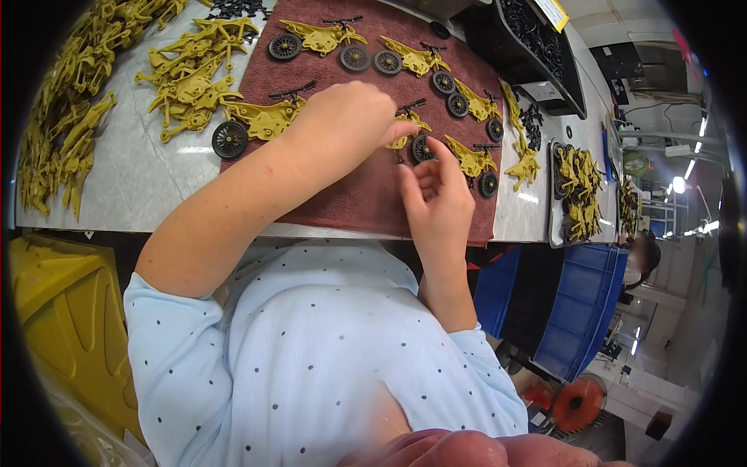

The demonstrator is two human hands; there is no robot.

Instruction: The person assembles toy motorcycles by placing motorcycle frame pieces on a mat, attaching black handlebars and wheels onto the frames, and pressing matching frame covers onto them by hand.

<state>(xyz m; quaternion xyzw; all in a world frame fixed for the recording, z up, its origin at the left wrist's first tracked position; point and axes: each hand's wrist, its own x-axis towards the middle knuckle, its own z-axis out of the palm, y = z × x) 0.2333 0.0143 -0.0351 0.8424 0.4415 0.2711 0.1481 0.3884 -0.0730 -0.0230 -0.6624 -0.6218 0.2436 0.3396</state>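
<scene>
Over the maroon cloth, both my hands are at one small toy motorbike [409,134] with a yellow body, black handlebars and a black spoked wheel [422,148]. My left hand [354,113] is closed, its fingertips at the yellow body; the hand hides the rear of the toy. From below, my right hand [441,191] reaches up with its index finger against the wheel and its thumb just beneath, the other fingers curled. To the left of my left forearm lies another toy motorbike [264,119] with one wheel showing. Several more lie around, such as one at the top [319,37].
The maroon cloth [334,206] covers part of a grey table [124,167]. Yellow bodies are heaped at the left [62,101]. A black bin [537,47] of small black parts stands at the far right, and a tray [557,226] holds more yellow pieces. Blue crates [580,311] stand below.
</scene>
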